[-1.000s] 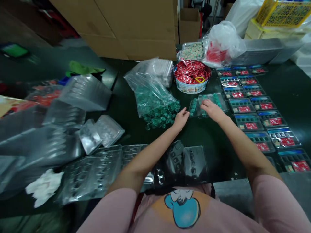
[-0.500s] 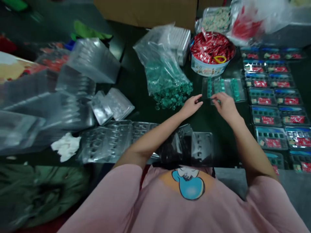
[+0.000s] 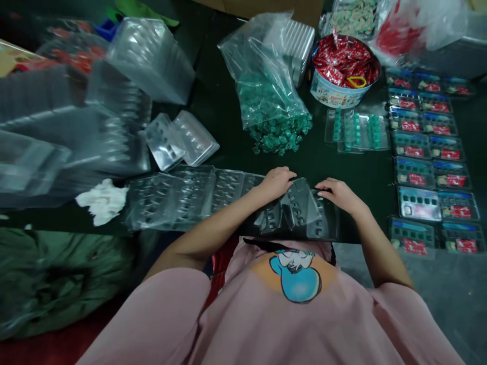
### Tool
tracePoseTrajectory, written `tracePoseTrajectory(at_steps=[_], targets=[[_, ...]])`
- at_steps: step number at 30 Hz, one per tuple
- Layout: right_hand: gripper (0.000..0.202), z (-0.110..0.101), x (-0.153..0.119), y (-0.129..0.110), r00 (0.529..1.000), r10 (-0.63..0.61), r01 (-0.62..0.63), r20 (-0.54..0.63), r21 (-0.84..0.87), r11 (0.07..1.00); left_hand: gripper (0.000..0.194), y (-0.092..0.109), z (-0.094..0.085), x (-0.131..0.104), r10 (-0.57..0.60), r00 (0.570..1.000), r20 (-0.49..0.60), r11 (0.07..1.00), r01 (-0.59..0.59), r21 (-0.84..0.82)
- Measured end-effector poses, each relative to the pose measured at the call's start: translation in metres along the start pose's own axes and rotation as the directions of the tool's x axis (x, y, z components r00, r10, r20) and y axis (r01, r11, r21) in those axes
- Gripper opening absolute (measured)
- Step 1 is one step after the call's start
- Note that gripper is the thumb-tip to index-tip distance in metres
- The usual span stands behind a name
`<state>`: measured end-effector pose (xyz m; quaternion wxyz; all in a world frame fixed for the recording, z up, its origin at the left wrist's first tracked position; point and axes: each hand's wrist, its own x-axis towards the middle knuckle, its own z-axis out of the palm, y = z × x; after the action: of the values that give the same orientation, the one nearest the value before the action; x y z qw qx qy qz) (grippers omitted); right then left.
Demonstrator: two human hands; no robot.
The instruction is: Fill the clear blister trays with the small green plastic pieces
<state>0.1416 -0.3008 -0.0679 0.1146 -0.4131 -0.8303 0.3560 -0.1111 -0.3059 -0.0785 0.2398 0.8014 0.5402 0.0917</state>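
My left hand (image 3: pixel 277 183) rests over the row of clear plastic blister trays, its fingers stretched out at the upper corner of a tilted clear tray (image 3: pixel 300 205). Nothing shows in its grasp. Close by on the right, my right hand (image 3: pixel 339 195) has its thumb and forefinger slightly apart at the top edge of another clear tray (image 3: pixel 323 225). Whether the fingertips touch that edge I cannot tell. Beyond the hands lie clear trays with rows of green cubes (image 3: pixel 356 126). Loose green pieces (image 3: pixel 281 138) spill from a clear bag (image 3: pixel 262 66).
A round tin (image 3: pixel 335 96) of red packets stands at the back. Filled trays (image 3: pixel 414 177) line the right side. Stacked clear packaging (image 3: pixel 102 147) covers the left, with a crumpled white tissue (image 3: pixel 103 200) in front. A cardboard box (image 3: pixel 266 7) is behind.
Both hands have drawn back toward my body, away from the trays with green cubes, to the clear trays at the near table edge. The view has tilted down a little.
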Motion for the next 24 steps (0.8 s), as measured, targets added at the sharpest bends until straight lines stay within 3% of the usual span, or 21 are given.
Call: tracePoseTrajectory(at_steps=[3, 6, 13, 18, 24], targets=[[0.018, 0.003, -0.003, 0.005, 1.0, -0.014, 0.016, 0.026, -0.053, 0.998, 0.032, 0.004, 0.007, 0.002, 0.017, 1.0, -0.002, 0.999, -0.017, 0.041], [0.021, 0.006, 0.005, 0.009, 1.0, -0.012, 0.018, 0.027, -0.214, 0.977, 0.035, 0.005, 0.007, 0.003, 0.012, 1.0, 0.004, 0.998, -0.012, 0.066], [0.019, -0.026, 0.081, 0.028, 0.998, -0.057, 0.038, -0.018, -0.551, 0.834, 0.035, 0.006, -0.001, 0.001, -0.011, 0.999, 0.035, 0.996, 0.007, 0.091], [0.018, -0.038, 0.134, 0.024, 0.995, -0.082, 0.095, 0.048, -0.539, 0.837, 0.035, 0.008, -0.005, 0.007, -0.055, 0.998, 0.015, 0.993, 0.053, 0.108], [0.029, -0.024, 0.173, 0.013, 0.986, -0.106, 0.046, -0.126, -0.407, 0.912, 0.035, 0.008, -0.007, 0.014, -0.107, 0.994, -0.036, 0.982, 0.112, 0.153]])
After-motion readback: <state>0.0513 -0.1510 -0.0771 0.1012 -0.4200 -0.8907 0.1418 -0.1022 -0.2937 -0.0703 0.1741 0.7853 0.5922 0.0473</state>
